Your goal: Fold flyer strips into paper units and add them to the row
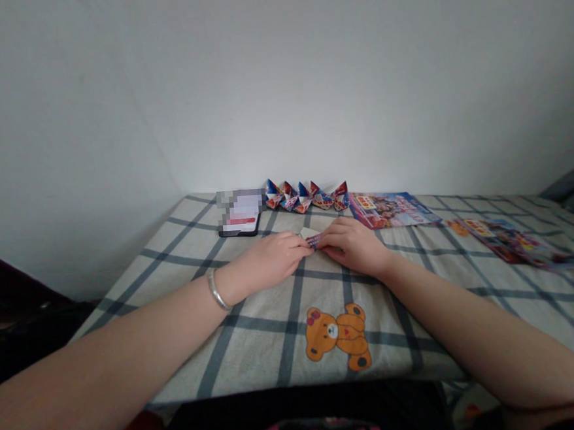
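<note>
A small piece of printed paper (314, 240), purple on one part and pale on another, lies between my hands at the middle of the table. My left hand (276, 258), with a silver bangle on its wrist, pinches the paper's left side. On the opposite side my right hand (352, 244) has its fingers closed on the same paper. The fingers hide much of it, so its full folded shape cannot be made out. Just beyond stands a row of several folded paper pieces (305, 196) in red, blue and white, close to the wall.
A phone (240, 215) with a lit screen lies at the back left. Colourful printed leaflets (393, 209) rest behind my right hand, and more leaflets (515, 241) lie farther right. The checked tablecloth (257, 348) has a printed bear; a white wall (307, 82) rises behind.
</note>
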The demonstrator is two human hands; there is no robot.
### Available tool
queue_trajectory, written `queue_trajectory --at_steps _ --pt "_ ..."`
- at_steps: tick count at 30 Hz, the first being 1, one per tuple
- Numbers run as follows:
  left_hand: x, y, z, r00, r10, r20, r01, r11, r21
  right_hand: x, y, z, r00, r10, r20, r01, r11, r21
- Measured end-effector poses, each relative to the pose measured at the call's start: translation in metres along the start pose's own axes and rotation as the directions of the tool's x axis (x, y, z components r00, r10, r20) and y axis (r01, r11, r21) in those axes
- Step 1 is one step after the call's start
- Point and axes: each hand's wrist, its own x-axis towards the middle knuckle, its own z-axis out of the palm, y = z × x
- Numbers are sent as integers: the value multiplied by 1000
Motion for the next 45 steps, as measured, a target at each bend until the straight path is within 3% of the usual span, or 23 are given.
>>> queue_trajectory --at_steps 8,17,34,45 --pt "3 1 -5 999 -39 -1 39 997 -64 3 -7 1 999 -5 47 8 999 -52" --pt "2 3 -8 997 -4 80 -1 997 72 4 -10 -5 994 -20 112 32 994 -109" --pt "-4 -2 -28 989 3 147 -17 995 96 -1 -1 -22 960 117 254 -79 985 -156" --pt "-8 -16 -35 985 15 171 16 984 -180 -5 7 -36 886 311 345 -211 931 -298"
